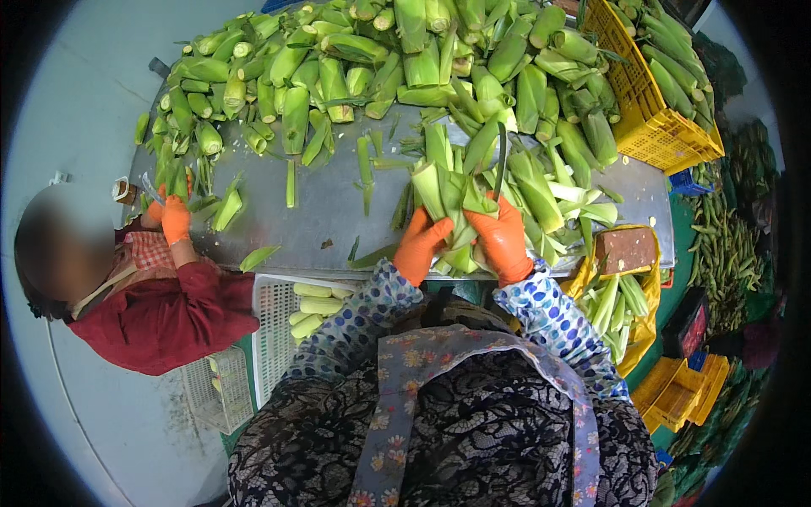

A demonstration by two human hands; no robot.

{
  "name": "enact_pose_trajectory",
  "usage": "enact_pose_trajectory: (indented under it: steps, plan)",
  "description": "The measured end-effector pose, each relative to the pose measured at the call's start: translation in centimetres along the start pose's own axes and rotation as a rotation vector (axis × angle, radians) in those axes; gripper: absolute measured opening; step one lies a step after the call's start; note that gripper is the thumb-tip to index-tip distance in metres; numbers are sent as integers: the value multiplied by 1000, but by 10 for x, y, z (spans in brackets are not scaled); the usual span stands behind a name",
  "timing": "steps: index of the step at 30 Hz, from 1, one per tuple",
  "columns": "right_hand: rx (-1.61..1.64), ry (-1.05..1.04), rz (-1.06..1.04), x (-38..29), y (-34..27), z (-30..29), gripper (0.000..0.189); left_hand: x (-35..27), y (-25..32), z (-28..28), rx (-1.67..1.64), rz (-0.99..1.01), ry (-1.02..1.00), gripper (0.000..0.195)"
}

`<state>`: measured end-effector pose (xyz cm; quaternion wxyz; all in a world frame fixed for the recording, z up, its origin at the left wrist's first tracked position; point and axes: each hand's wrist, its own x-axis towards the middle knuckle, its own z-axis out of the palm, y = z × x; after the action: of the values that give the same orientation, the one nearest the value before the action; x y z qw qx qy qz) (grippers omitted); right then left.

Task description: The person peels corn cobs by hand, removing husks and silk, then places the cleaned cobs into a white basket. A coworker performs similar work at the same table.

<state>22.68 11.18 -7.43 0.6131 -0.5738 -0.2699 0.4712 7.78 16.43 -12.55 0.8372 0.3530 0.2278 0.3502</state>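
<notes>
My left hand [422, 246], in an orange glove, grips a green corn ear [431, 193] by its husk, near the front edge of the metal table [304, 215]. Just to its right, my right hand [502, 236], gloved alike, is closed on a dark curved blade tool [502, 158] that points away from me, and its fingers also touch the green husk leaves [462, 209]. The tool's handle is hidden in the palm. Loose husks and a corn ear [535, 193] lie right of my hands.
Unhusked corn [294, 120] is heaped along the far side. A yellow crate [665, 136] of corn stands far right. Near right are a brick [626, 249] and a yellow bag [646, 323] with husks. A white crate [269, 336] holds husked ears. At left a co-worker [171, 310] holds a blade.
</notes>
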Motion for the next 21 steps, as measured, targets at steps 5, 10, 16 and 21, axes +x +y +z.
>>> enact_pose_trajectory:
  steps: [5,10,16,21]
  plan:
    - [265,-33,93,2,-23,-2,23,4,6,-12,-13,25,-28,57]
    - [196,40,292,18,-43,-50,24,4,24,-28,-615,-117,-211,80]
    - [-471,175,-307,87,-1,-102,57,2,33,-52,-563,-114,-293,101]
    - [-1103,187,-429,40,-42,-66,93,-11,29,-40,-501,-102,-177,91]
